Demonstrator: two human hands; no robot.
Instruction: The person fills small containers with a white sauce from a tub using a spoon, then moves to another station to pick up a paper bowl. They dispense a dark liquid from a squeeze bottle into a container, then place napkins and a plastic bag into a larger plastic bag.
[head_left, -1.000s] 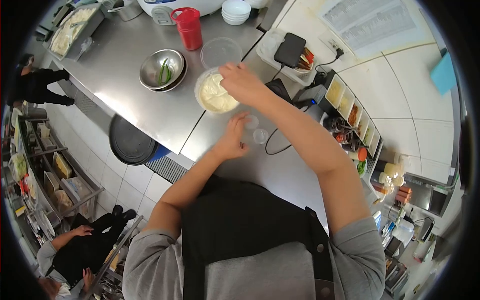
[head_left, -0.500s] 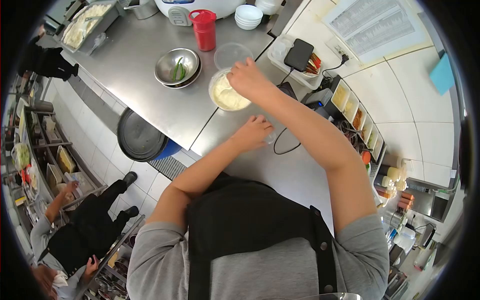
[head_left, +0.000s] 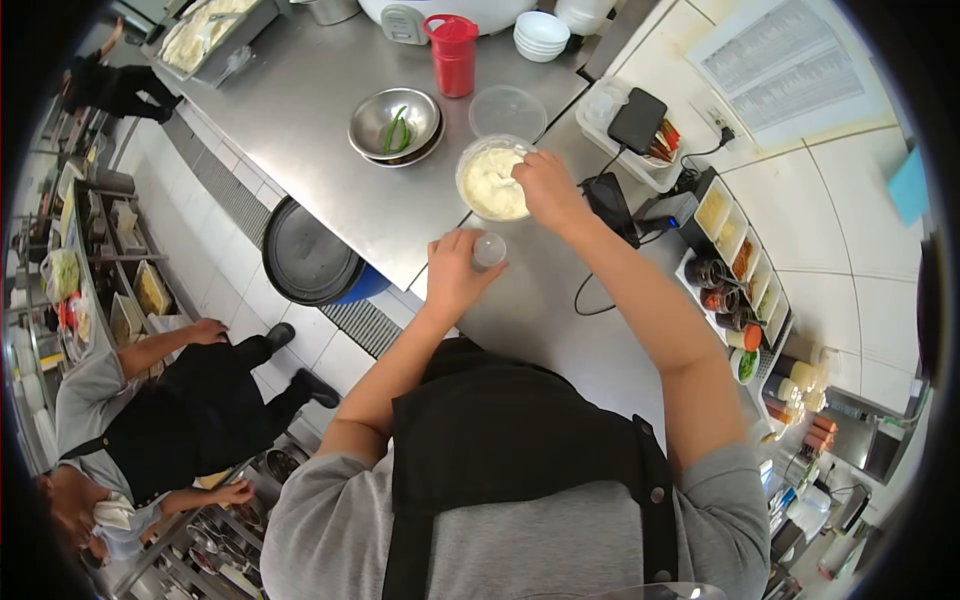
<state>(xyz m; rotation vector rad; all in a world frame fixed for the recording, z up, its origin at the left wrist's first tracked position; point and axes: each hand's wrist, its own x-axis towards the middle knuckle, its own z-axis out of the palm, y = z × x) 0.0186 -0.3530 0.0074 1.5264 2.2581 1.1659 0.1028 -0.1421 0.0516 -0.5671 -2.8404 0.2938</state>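
My left hand point(head_left: 456, 272) is wrapped round a small clear plastic cup point(head_left: 489, 250), close to my body side of the tub. At the right rim of a round clear tub point(head_left: 484, 203) of pale creamy food, my right hand point(head_left: 550, 190) is closed in a pinch over the contents. Whatever it holds is mostly hidden by the fingers. Behind the tub lies a clear round lid point(head_left: 508, 113). Left of the tub stands a metal bowl point(head_left: 375, 128) with green chillies point(head_left: 398, 130) in it, stacked on another bowl.
A red jug point(head_left: 454, 62) and white bowls point(head_left: 540, 38) stand at the back. A black device point(head_left: 637, 120) with cables lies on a plastic container at right, near ingredient trays point(head_left: 735, 245). Left of the counter are a lidded blue bin point(head_left: 312, 255) and a co-worker point(head_left: 190, 410).
My left hand has turned, bringing the small cup into clearer view beside the tub. My right hand has moved lower along the tub's right rim. The whole view has shifted slightly.
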